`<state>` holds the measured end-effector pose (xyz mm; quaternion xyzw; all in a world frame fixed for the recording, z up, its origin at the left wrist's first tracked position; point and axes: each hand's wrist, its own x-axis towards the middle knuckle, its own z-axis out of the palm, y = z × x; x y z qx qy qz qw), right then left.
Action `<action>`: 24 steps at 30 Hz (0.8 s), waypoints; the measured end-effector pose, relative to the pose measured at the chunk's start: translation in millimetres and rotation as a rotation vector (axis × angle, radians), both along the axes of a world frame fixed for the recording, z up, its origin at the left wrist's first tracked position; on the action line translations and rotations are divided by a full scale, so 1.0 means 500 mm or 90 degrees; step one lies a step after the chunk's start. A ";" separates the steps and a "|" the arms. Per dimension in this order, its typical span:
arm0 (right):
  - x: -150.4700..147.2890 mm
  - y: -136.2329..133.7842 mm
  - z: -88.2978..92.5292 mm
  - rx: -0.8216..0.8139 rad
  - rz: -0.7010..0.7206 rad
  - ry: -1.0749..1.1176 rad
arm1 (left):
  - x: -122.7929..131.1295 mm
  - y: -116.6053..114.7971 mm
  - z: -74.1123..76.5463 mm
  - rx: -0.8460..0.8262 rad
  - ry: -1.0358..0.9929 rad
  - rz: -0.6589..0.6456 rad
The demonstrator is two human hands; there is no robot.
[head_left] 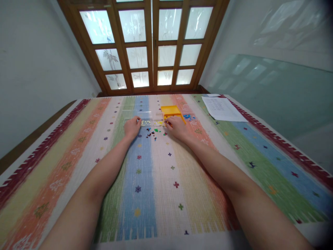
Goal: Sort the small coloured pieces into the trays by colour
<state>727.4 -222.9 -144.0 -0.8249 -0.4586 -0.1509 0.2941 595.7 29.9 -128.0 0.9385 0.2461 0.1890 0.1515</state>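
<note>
My left hand (pixel 132 127) rests at the left end of a clear plastic box that holds small pale pieces (pixel 146 123). Its fingertips are drawn together, and anything between them is too small to make out. My right hand (pixel 176 126) lies in front of an open yellow box (pixel 170 110), covering part of it. Thumb and fingers are pinched beside some small yellow pieces (pixel 158 123); what they hold, if anything, cannot be told. Between the hands, on the cloth, are loose green pieces (pixel 156 130) and dark red pieces (pixel 149 134).
Small blue pieces (pixel 188 117) sit in a clear container right of the yellow box. A printed sheet of paper (pixel 224 109) lies at the far right. The striped tablecloth (pixel 166 208) covers the table, and wooden glass-paned doors (pixel 153 45) stand behind it.
</note>
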 end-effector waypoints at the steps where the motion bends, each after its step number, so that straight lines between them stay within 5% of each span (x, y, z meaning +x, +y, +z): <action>1: -0.003 0.001 0.000 -0.012 0.012 -0.002 | -0.001 0.002 0.000 -0.002 0.003 0.006; 15: -0.085 0.030 0.023 -0.225 0.203 -0.078 | -0.001 0.007 -0.019 0.008 0.004 -0.013; 24: -0.075 0.031 0.018 -0.211 0.211 -0.064 | -0.006 -0.007 -0.012 0.016 0.005 -0.046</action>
